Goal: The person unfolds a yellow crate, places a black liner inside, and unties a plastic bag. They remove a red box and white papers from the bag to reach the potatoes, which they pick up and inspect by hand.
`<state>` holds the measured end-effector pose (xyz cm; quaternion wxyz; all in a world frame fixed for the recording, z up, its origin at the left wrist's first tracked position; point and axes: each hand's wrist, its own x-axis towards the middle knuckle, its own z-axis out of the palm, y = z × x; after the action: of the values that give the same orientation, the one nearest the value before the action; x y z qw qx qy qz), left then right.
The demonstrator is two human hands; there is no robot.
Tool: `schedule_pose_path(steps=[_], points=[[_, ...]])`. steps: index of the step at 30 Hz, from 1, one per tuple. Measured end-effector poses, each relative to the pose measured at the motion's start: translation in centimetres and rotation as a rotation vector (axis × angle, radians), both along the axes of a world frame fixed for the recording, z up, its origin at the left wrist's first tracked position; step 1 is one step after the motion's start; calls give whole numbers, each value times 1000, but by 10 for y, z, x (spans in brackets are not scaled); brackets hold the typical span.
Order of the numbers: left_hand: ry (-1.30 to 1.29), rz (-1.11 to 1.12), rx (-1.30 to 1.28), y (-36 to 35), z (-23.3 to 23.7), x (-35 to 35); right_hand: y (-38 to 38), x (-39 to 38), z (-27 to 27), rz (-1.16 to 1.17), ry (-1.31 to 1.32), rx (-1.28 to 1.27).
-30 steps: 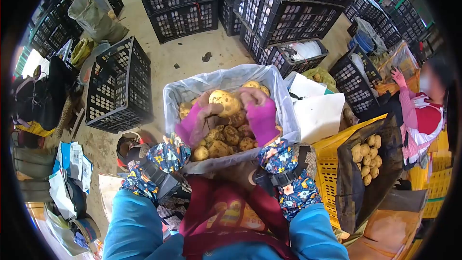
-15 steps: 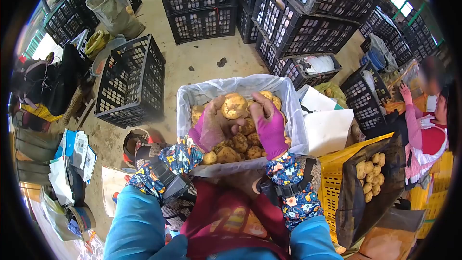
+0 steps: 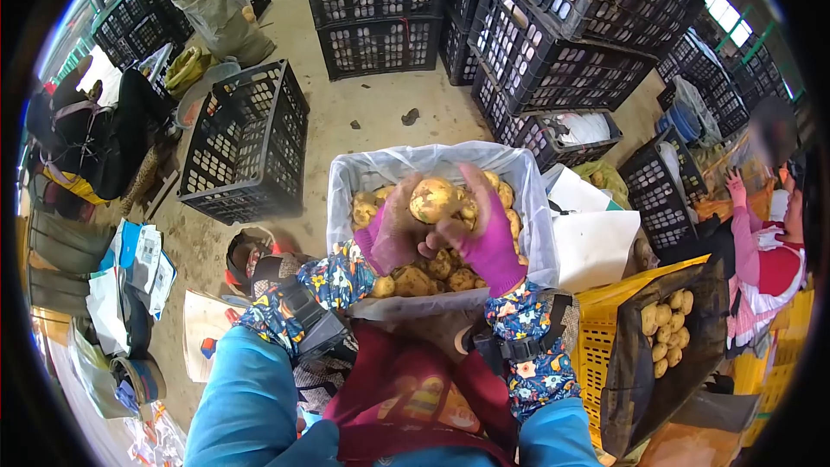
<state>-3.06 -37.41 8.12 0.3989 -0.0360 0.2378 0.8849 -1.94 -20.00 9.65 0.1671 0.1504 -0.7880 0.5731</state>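
Note:
A large, soil-marked potato [image 3: 434, 200] is held up over a lined crate [image 3: 341, 180]. My left hand [image 3: 395, 232], in a dirty purple glove, curls around its left side. From the right, my right hand [image 3: 486, 238], gloved alike, bends its fingers against the potato's lower right side; those fingers are slightly blurred. Beneath both hands lie many loose potatoes [image 3: 413, 282] inside a translucent white liner. My palms and the potato's underside are hidden.
To the right, a yellow crate [image 3: 596, 337] with dark lining holds potatoes [image 3: 666, 329]. White sheets [image 3: 595, 246] lie beside the lined crate. A black crate [image 3: 246, 143] stands at left, and stacked black crates [image 3: 553, 52] rise behind. Another person [image 3: 774, 242] sits at far right.
The view has shifted slightly, so the surroundings appear farther right. My right hand has closed in toward the potato, its fingers now at the lower right side. My left hand still holds it.

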Motion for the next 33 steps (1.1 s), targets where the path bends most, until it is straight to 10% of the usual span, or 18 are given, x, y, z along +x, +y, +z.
schedule_pose_path(steps=[9, 12, 15, 18, 21, 24, 27, 30, 33], points=[[17, -102, -91, 2, 2, 4, 28, 2, 22, -21, -775, -419], [-113, -90, 74, -1, 2, 4, 13, -1, 6, -31, 188, 120], [99, -162, 0, -7, -15, 2, 5, 12, 9, 104, 158, 260], [175, 256, -551, 24, -18, 7, -8, 11, -1, 32, 76, 447], [1920, 718, -1289, 10, -64, -14, -12, 15, -10, -81, 179, 435], [1850, 555, -1433, 10, -105, -33, -8, 17, -11, 81, -72, 24], [431, 163, -603, 13, -37, -5, 38, 15, 15, -80, -88, -147], [479, 137, -726, 4, -47, -17, 149, 36, 46, -293, -154, -603], [634, 197, -1092, -9, -30, -14, 290, 122, 76, -735, 38, 134]])
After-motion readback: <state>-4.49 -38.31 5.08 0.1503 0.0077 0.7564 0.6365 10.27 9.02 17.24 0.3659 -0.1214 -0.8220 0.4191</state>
